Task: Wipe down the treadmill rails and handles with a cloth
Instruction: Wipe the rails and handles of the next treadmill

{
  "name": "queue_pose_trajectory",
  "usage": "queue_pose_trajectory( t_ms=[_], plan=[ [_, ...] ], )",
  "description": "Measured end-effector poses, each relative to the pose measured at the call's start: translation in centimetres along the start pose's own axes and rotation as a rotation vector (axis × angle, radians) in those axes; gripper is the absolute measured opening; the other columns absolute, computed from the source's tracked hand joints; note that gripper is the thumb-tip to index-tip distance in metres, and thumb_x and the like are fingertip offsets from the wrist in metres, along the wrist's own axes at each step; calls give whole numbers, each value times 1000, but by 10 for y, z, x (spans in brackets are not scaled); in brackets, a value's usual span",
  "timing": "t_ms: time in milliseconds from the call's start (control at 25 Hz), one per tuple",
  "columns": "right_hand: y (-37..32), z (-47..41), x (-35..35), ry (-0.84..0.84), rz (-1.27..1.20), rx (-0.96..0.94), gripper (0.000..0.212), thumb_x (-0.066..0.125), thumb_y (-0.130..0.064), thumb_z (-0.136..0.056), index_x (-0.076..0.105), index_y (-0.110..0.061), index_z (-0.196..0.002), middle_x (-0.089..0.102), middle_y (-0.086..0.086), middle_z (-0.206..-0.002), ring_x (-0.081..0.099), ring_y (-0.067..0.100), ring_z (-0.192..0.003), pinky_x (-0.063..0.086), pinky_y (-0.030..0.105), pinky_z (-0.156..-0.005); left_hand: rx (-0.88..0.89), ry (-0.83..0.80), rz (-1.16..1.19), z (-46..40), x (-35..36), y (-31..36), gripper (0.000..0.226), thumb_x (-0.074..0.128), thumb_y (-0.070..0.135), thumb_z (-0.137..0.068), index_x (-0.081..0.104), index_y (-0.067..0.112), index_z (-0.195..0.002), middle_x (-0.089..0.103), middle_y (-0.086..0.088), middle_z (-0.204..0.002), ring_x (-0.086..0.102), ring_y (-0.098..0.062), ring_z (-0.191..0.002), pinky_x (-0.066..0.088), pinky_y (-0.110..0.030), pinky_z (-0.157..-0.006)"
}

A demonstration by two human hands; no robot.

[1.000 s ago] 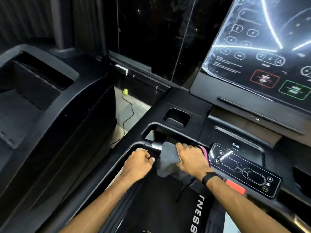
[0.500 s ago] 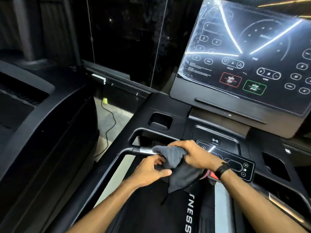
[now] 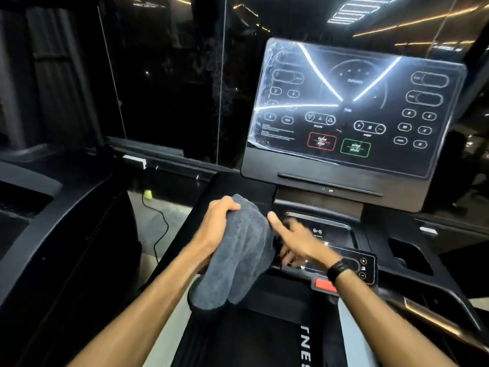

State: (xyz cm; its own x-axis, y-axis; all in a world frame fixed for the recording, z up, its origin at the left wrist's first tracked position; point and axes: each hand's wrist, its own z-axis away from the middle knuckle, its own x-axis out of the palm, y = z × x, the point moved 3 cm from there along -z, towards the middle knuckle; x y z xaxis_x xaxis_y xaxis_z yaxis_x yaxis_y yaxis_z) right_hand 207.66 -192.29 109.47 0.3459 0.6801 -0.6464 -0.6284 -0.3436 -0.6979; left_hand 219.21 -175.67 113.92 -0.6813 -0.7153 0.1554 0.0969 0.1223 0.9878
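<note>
L hand (image 3: 217, 223) grips grey cloth (image 3: 238, 255); R hand (image 3: 296, 239) blurred, beside it.

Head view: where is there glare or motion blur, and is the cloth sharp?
Head view: bright streaks of glare cross the console screen; the right hand is motion-blurred; the grey cloth, gripped by the left hand, stays fairly sharp; the surroundings are dim.
</note>
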Motion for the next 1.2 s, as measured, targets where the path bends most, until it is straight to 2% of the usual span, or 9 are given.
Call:
queue_pose_trajectory(
  t_ms=[40,120,200,280,400,520,800,1040,1200],
  plan=[
    [10,4,13,-154,-160,84,122,30,-103,-54,36,-20,-144,70,17,-109,75,29,-84,61,42,-69,13,-9,0,-1,0,4,35,54,17,-85,37,18,-55,42,6,-54,43,-6,-51,38,-26,-56],
    [16,16,34,-397,-549,45,92,37,-90,-77,50,-26,-142,69,10,-124,71,25,-107,57,49,-90,16,-16,39,0,-1,7,45,48,11,-91,35,23,-49,42,9,-51,43,-3,-47,40,-21,-50],
    [14,20,38,-351,-866,-68,60,55,-60,-94,60,-18,-136,67,6,-130,64,22,-120,48,48,-106,11,-19,119,2,-7,8,32,57,22,-78,39,21,-51,45,1,-58,47,-11,-56,40,-27,-56],
    [8,15,31,-156,-937,-160,70,78,-38,-81,54,-7,-139,65,6,-131,64,18,-117,47,45,-107,25,35,126,1,-21,7,20,61,23,-66,52,15,-50,52,-4,-60,52,-15,-59,42,-28,-57],
    [-2,4,16,41,-873,-275,83,87,-23,-67,51,-15,-142,64,4,-132,64,14,-118,50,33,-103,33,237,70,0,-49,-4,28,71,19,-68,59,-7,-67,50,-10,-64,49,-19,-62,39,-28,-56],
    [-25,1,4,-48,-732,-375,80,87,-16,-66,53,-20,-138,73,-4,-113,68,9,-106,53,24,-90,-4,380,88,3,-77,-15,39,80,19,-66,55,-9,-75,53,-14,-73,52,-25,-68,44,-33,-60],
    [-70,-27,21,59,-31,-539,58,94,-33,-60,68,-33,-112,71,-6,-107,63,22,-102,51,43,-98,69,479,-175,22,-131,4,47,74,-15,-71,68,3,-115,72,-14,-93,69,-16,-79,57,-21,-69],
    [-106,-21,60,-19,110,-737,29,86,-19,-76,71,-28,-98,73,-10,-90,70,15,-87,56,33,-84,146,549,-548,48,-174,12,37,83,-5,-68,75,13,-100,75,-4,-88,72,-13,-76,61,-29,-78],
    [-119,-26,77,19,156,-801,20,78,-32,-83,70,-32,-101,72,-12,-91,68,15,-88,56,45,-83,180,640,-714,66,-187,12,22,86,7,-68,76,17,-85,73,1,-73,70,-15,-69,60,-36,-73]
  ],
)
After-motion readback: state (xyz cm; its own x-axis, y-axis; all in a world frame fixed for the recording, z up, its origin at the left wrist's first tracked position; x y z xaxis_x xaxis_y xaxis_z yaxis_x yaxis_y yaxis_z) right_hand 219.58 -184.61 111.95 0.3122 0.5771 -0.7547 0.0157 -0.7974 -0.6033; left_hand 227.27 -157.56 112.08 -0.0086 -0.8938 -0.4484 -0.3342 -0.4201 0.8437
